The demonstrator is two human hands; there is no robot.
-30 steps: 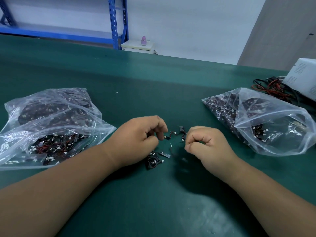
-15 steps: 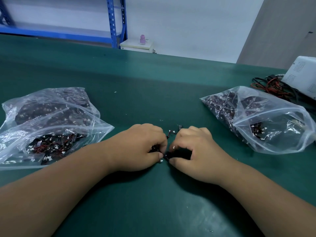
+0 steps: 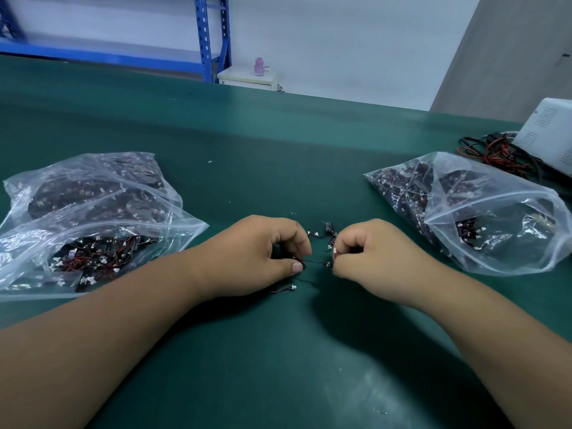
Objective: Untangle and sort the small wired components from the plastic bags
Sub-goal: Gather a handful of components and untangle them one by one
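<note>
Green table [image 3: 278,144], left bag [image 3: 93,196], right bag [image 3: 489,218], blue shelving [image 3: 205,38], white wall [image 3: 356,41]

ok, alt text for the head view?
A person's left hand and right hand each pinch an end of a small black wired component stretched between them over a dark green table. A clear plastic bag on the left and a second bag on the right hold tangled wired parts; a white box with red and black cables sits far right.
</note>
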